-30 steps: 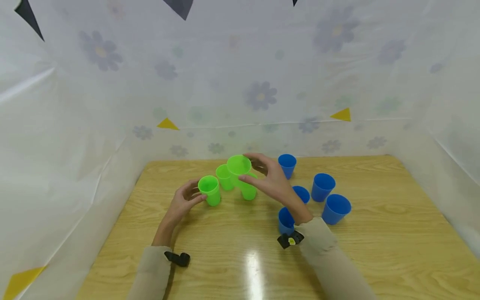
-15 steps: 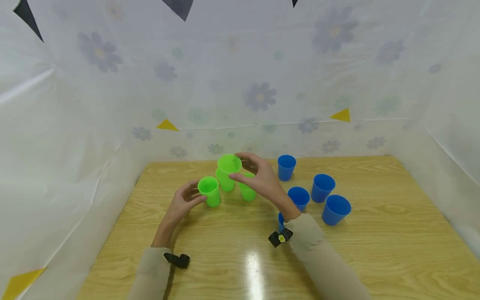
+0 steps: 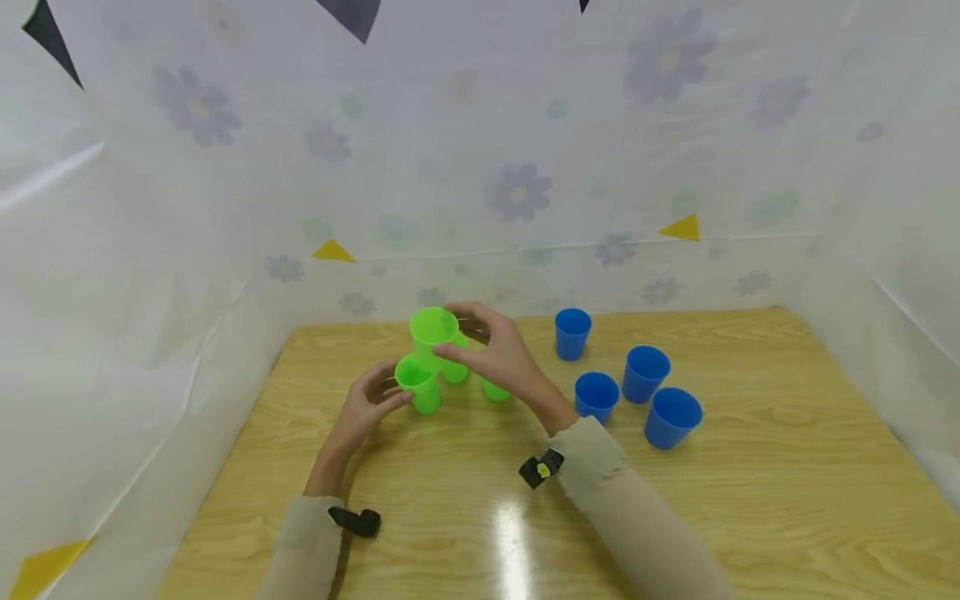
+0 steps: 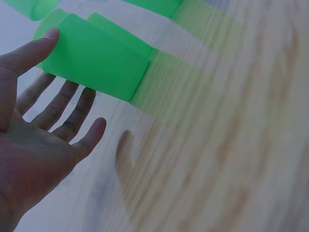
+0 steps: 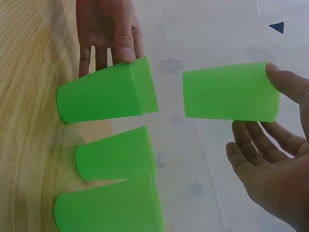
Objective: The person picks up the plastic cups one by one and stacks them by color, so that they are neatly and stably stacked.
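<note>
Right hand (image 3: 498, 358) pinching a raised green cup (image 3: 432, 332) by its rim, above the near-left green cup (image 3: 420, 385) standing on the table (image 3: 750, 500). Left hand (image 3: 365, 406) gripping that standing cup's side, thumb at rim. Blue cups (image 3: 647, 373) at right.

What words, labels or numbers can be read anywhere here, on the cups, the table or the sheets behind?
None: no readable text in any view.
The green cup in the right hand is plain.
The green cup at the left hand is plain.
The blue cups are plain.
The backdrop shows only flowers and triangles.
The yellow mark on the wrist strap is too small to read.
</note>
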